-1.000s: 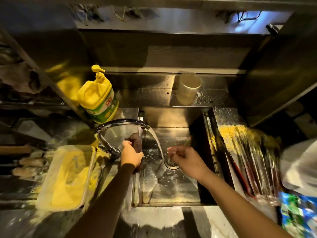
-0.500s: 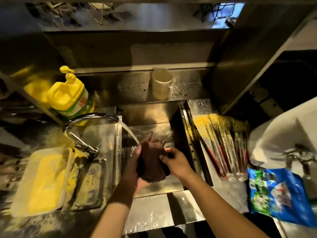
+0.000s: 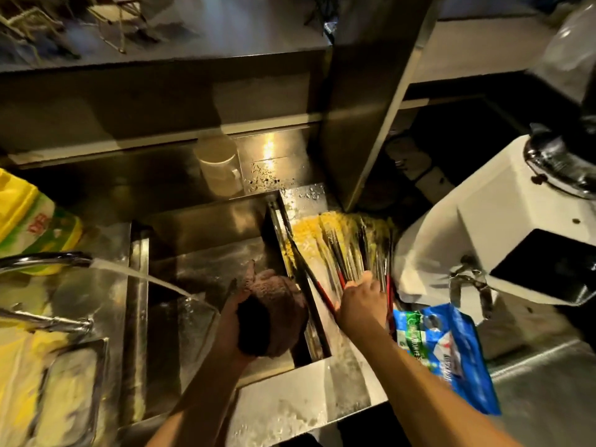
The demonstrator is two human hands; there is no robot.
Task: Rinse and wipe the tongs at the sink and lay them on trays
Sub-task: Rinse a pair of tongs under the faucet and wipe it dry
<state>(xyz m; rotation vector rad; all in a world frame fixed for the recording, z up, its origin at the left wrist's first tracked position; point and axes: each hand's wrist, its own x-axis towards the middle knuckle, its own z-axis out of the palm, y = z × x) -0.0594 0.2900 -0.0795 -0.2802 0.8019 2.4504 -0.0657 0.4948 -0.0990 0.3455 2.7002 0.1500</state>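
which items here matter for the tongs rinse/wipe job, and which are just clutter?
Job:
- tongs, right of the sink
- brown cloth, gripped by left hand
- right hand, reaching into the tongs
- faucet, running
- sink

Clutter:
- yellow bottle
- cup
- blue packet
- white machine

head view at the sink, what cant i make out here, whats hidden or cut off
- Right hand: its own back hides whether the fingers grip any of the tongs.
- Tongs: motion blur and yellow batter stop a count.
- Yellow bottle: cut off by the left edge.
- Left hand: mostly hidden under the brown cloth it holds.
- Sink drain: hidden by cloth and glare.
- Blue packet: print blurred.
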